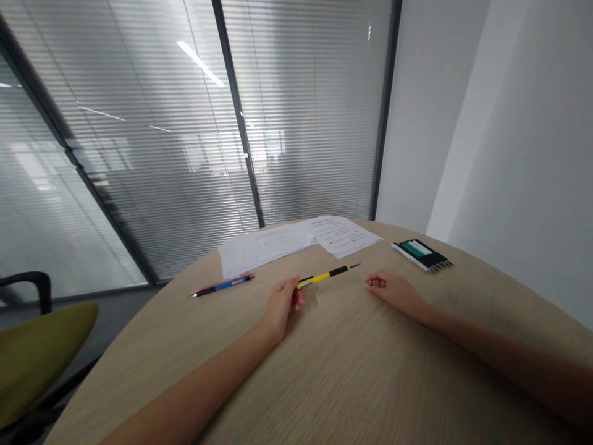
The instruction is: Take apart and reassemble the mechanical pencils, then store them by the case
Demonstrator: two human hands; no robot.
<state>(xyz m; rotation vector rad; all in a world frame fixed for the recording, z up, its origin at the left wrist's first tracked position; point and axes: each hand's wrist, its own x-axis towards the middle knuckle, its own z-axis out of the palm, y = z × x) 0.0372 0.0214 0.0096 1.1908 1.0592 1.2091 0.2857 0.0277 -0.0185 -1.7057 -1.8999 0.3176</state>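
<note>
My left hand (283, 303) is closed on the rear end of a yellow ballpoint pen (322, 278) with a black grip. The pen points right, and its thin refill sticks out bare past the grip, without a cone around it. Just right of that tip, my right hand (391, 289) is closed in a pinch near the tabletop. A small dark, shiny bit shows at its fingertips, perhaps the pen's metal tip, but it is too small to be sure. A blue and black pen (227, 285) lies left of my left hand, with a reddish pen partly hidden behind it.
Printed paper sheets (273, 242) lie at the far side of the round wooden table (352, 371). A row of several black, white and green pens (421, 254) rests at the right. A green chair (46, 346) stands at the left; a glass partition with blinds rises behind.
</note>
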